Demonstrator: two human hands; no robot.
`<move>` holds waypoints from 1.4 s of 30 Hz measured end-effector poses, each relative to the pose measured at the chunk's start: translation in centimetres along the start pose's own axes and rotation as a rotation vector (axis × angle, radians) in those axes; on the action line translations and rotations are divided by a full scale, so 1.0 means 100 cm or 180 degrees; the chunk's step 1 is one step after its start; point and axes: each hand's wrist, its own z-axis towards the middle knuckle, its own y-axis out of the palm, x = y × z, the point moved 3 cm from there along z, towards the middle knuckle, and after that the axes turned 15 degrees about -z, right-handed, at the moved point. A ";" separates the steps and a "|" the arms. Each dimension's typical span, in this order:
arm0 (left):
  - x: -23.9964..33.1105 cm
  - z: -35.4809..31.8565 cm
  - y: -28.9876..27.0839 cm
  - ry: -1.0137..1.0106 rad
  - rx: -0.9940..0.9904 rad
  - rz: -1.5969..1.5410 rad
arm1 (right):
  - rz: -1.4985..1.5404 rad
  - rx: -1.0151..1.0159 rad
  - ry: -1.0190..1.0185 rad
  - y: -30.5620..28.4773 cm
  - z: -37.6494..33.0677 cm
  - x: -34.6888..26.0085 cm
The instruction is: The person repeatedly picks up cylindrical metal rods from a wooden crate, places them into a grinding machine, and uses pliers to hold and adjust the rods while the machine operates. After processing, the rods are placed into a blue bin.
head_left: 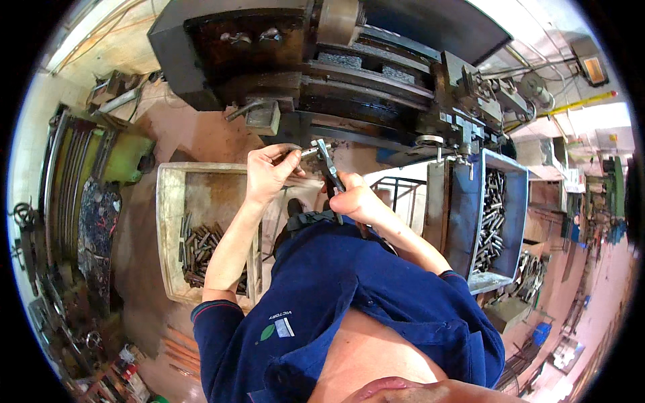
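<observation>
Nearest: navy work shirt point(349, 295) with a small green-and-white chest patch point(277, 329). Right hand point(356, 200) is closed around the grey metal vernier caliper point(328, 166), its jaws pointing up and away from the body. Left hand point(269, 171) pinches a short silver metal rod point(304, 152) between thumb and fingertips; the rod's end sits at the caliper jaws. Left of the arms, a cream plastic crate point(171, 228) holds a heap of dark metal rods point(196, 252). To the right, a blue-grey steel bin point(514, 201) holds stacked shiny rods point(492, 218). Beyond the hands: a dark grey lathe point(316, 67). Far right, a yellow bar point(583, 103).
</observation>
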 end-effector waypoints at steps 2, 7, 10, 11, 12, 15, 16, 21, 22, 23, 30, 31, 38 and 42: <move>-0.007 0.007 0.000 0.0033 -0.0155 0.0041 | 0.0202 0.0114 0.0145 0.003 0.003 0.009; -0.012 0.023 0.004 -0.0161 -0.0436 -0.0012 | 0.0101 0.0529 0.0086 0.013 0.012 0.027; -0.014 0.035 -0.003 -0.0373 -0.0598 -0.0014 | -0.0469 0.0820 0.0260 0.008 0.011 0.020; -0.011 0.037 -0.003 -0.0420 -0.0585 -0.0043 | -0.0441 0.0827 0.0409 0.007 0.011 0.019; -0.009 0.039 -0.004 -0.0467 -0.0570 -0.0071 | -0.0409 0.0832 0.0558 0.006 0.011 0.018; -0.018 0.045 -0.013 -0.0575 -0.0526 -0.0056 | 0.0140 0.1195 0.0398 0.009 0.018 0.044; -0.027 0.044 -0.017 -0.0696 -0.0667 0.0041 | 0.0553 0.1259 0.0389 0.007 0.016 0.034; -0.090 0.018 0.003 -0.1194 -0.1851 0.0751 | 0.1364 0.1766 0.0270 -0.008 0.031 0.061; -0.087 0.014 0.017 -0.1220 -0.1958 0.0905 | 0.1383 0.1899 0.0245 -0.016 0.032 0.056; -0.083 0.009 0.032 -0.1229 -0.2026 0.1061 | 0.1392 0.1996 0.0205 -0.024 0.035 0.052; -0.098 0.070 0.098 -0.0703 -0.1986 0.1417 | 0.1547 0.2466 -0.0077 -0.096 0.088 0.066; -0.113 0.083 0.102 -0.0721 -0.1979 0.0930 | 0.1566 0.2473 -0.0214 -0.106 0.097 0.066; -0.137 0.165 0.147 -0.1186 -0.1699 0.0159 | 0.1995 0.2248 -0.0323 -0.186 0.129 0.073; -0.149 0.190 0.175 -0.1207 -0.1735 -0.0542 | 0.1552 0.2186 -0.0092 -0.224 0.137 0.072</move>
